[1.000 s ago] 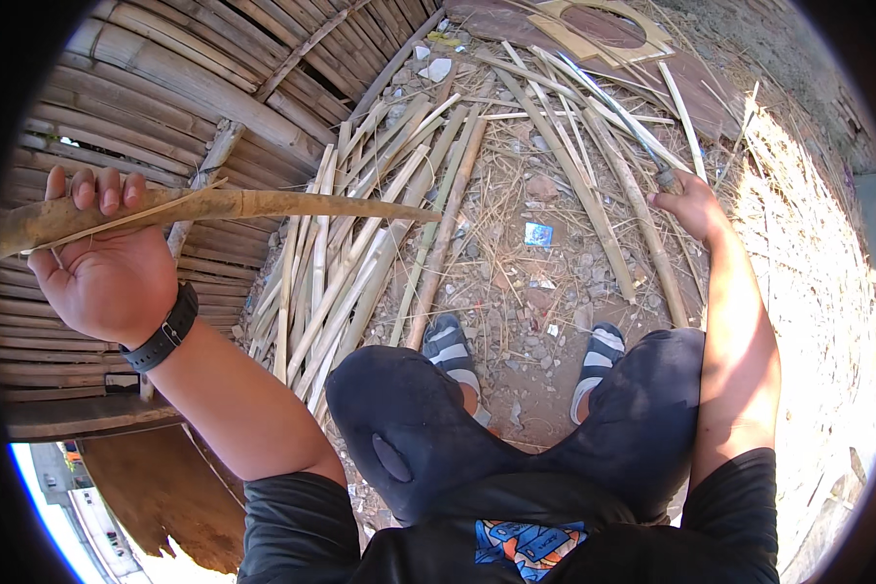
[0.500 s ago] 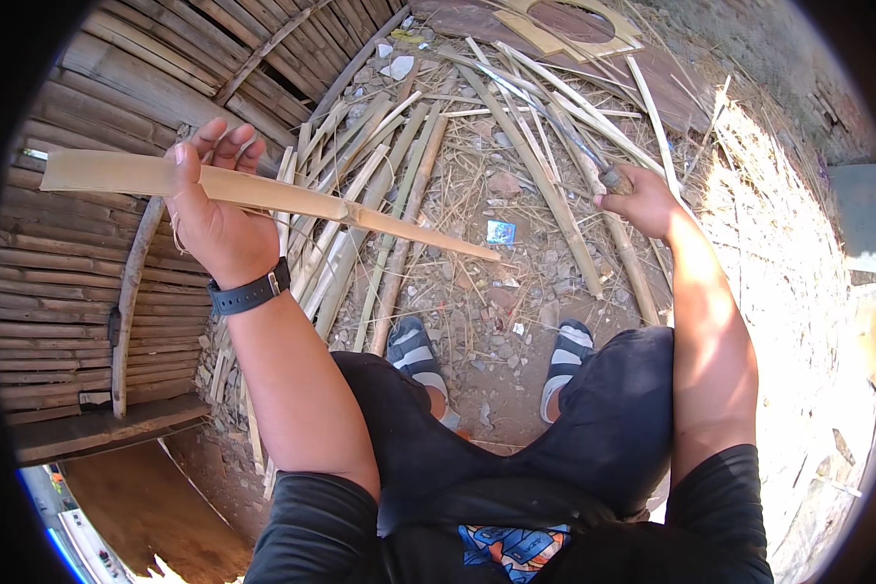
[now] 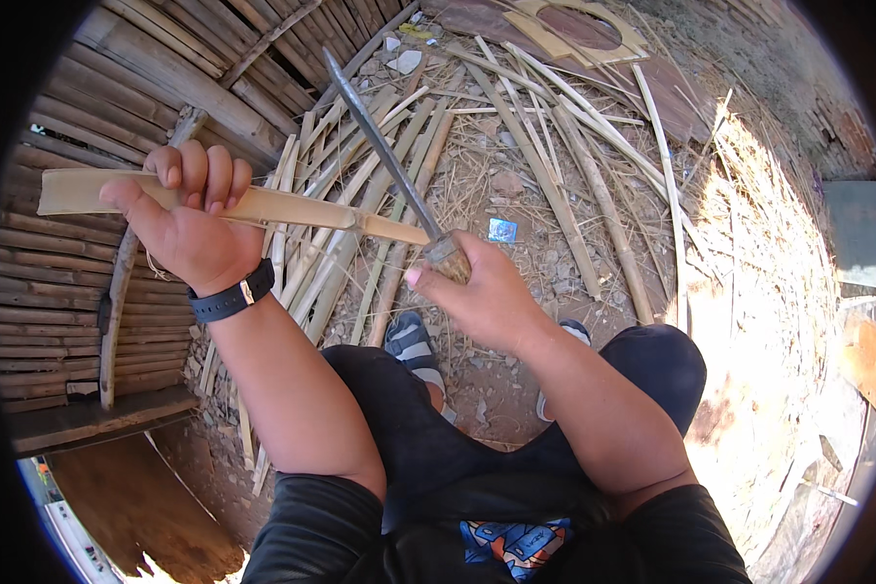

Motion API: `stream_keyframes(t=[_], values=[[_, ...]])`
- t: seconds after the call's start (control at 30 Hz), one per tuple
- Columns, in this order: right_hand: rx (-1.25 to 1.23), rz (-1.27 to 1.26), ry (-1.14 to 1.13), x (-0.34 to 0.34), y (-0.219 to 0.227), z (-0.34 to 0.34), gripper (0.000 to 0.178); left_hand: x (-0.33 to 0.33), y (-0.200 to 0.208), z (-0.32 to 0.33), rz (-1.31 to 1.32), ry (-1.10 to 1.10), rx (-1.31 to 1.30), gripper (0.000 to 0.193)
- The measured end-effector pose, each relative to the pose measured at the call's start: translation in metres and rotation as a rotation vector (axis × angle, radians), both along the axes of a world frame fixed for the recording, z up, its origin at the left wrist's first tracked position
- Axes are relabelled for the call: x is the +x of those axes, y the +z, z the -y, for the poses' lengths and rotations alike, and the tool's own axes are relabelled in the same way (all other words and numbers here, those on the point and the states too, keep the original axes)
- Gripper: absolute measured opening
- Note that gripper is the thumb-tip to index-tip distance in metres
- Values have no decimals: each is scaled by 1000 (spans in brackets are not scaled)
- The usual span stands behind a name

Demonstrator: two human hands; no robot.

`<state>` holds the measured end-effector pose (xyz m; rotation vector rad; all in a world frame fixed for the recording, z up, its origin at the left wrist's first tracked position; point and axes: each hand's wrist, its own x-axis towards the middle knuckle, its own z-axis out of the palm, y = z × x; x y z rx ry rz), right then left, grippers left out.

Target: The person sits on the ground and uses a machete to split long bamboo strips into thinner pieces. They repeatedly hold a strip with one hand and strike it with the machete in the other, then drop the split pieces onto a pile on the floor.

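Note:
My left hand (image 3: 193, 222) is closed around a split bamboo strip (image 3: 302, 209), its fingers curled over the top edge and the thumb along the near side. The strip lies almost level, with a node partway along it. In my right hand (image 3: 492, 297) is the wooden handle of a long narrow knife (image 3: 384, 151), its dark blade slanting up and to the left. The blade's base and handle overlap the strip's right end and hide its tip. Whether the blade touches the strip I cannot tell.
Split bamboo pieces (image 3: 341, 263) and several poles (image 3: 603, 209) lie over the littered ground before my feet. A slatted bamboo wall (image 3: 54, 282) rises on the left. At the far side is a board with a round hole (image 3: 526, 29). A small blue packet (image 3: 502, 230) lies between the poles.
My right hand has swung left with the knife, from over the poles to the strip's right end. The fingers of my left hand have closed from loosely raised to wrapped over the strip.

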<state>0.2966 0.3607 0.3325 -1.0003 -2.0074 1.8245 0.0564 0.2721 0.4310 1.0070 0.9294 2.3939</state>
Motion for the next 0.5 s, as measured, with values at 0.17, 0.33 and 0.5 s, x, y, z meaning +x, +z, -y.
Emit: stream_keyframes(t=[0.17, 0.33, 0.5], values=[[52, 266, 26, 10, -101, 23, 52, -16, -8, 9, -39, -7, -35, 62], [-10, 152, 88, 5, -88, 35, 53, -23, -12, 14, -1, 42, -40, 60], [121, 166, -109, -12, -145, 55, 51, -10, -4, 3, 3, 156, -107, 57]])
